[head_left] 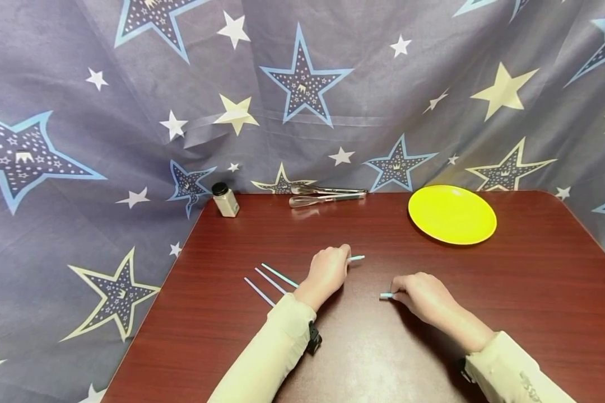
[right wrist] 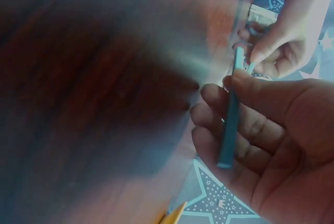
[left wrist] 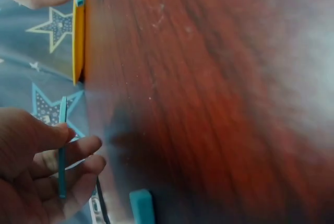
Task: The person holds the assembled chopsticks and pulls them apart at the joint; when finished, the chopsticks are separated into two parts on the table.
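In the head view my left hand (head_left: 329, 267) is above the middle of the table, pinching a thin light-blue stick (head_left: 356, 258) whose end pokes out to the right. The left wrist view shows that stick (left wrist: 62, 174) between thumb and fingers. Lower and to the right, my right hand (head_left: 423, 294) pinches a second blue stick (head_left: 386, 295), its end pointing left; in the right wrist view this stick (right wrist: 228, 130) lies across the curled fingers. Three more thin sticks (head_left: 280, 275) lie side by side on the table left of my left wrist, partly hidden by the forearm.
A yellow plate (head_left: 452, 215) lies at the back right of the dark red wooden table (head_left: 544, 268). Tongs (head_left: 327, 198) lie along the back edge. A small black-lidded shaker jar (head_left: 226, 201) stands at the back left corner. Star-patterned cloth (head_left: 302, 134) hangs behind.
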`<state>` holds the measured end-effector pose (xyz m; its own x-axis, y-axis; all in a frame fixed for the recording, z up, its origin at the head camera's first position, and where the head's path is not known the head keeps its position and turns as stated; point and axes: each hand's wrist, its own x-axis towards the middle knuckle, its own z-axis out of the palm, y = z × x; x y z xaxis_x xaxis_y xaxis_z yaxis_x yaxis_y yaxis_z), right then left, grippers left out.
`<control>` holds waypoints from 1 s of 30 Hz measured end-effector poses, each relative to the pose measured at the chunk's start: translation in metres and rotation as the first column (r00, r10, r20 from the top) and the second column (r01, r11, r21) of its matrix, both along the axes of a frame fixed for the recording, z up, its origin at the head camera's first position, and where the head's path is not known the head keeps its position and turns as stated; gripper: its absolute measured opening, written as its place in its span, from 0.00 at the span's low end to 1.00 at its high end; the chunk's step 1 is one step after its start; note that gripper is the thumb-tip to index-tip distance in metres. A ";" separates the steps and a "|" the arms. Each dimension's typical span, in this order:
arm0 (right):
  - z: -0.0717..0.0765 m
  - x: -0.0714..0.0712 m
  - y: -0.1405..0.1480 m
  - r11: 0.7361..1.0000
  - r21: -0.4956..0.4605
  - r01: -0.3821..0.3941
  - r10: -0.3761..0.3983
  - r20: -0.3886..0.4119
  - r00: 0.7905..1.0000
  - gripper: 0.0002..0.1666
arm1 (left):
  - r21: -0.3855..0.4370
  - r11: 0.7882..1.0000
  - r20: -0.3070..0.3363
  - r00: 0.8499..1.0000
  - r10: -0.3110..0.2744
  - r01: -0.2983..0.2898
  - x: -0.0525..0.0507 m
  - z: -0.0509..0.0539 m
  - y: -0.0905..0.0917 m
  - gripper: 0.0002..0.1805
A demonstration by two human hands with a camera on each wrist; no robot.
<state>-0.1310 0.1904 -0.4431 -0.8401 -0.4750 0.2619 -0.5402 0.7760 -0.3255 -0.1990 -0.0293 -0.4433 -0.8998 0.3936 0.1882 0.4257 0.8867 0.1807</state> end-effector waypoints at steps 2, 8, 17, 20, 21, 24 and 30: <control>-0.001 0.000 0.000 1.000 0.006 -0.030 0.031 -0.008 0.999 0.16 | -0.042 0.999 0.000 1.000 0.017 -0.017 -0.004 -0.002 0.004 0.07; -0.002 0.002 0.002 0.997 0.025 -0.069 0.069 0.037 0.997 0.16 | -0.110 0.992 -0.022 0.998 0.064 -0.066 -0.013 -0.006 0.016 0.07; -0.002 0.002 0.002 0.994 0.034 -0.106 0.102 0.098 0.990 0.16 | -0.159 0.984 -0.009 0.997 0.080 -0.081 -0.020 -0.011 0.023 0.08; -0.003 0.002 0.002 0.993 0.042 -0.114 0.110 0.096 0.989 0.17 | -0.172 0.982 -0.011 0.997 0.081 -0.082 -0.021 -0.011 0.024 0.09; -0.004 0.002 0.002 0.992 0.045 -0.117 0.112 0.098 0.989 0.17 | -0.176 0.981 -0.010 0.997 0.082 -0.082 -0.021 -0.011 0.025 0.08; -0.004 0.002 0.003 0.991 0.050 -0.122 0.116 0.108 0.987 0.18 | -0.196 0.977 -0.008 0.997 0.080 -0.080 -0.022 -0.012 0.026 0.07; -0.004 -0.001 0.003 0.984 0.017 -0.176 0.173 0.103 0.979 0.14 | -0.237 0.968 0.017 0.996 0.084 -0.078 -0.021 -0.012 0.026 0.05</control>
<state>-0.1320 0.1938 -0.4472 -0.7651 -0.6221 0.1661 -0.6336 0.6814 -0.3665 -0.2200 -0.0029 -0.4554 -0.9338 0.3500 0.0746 0.3489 0.9368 -0.0275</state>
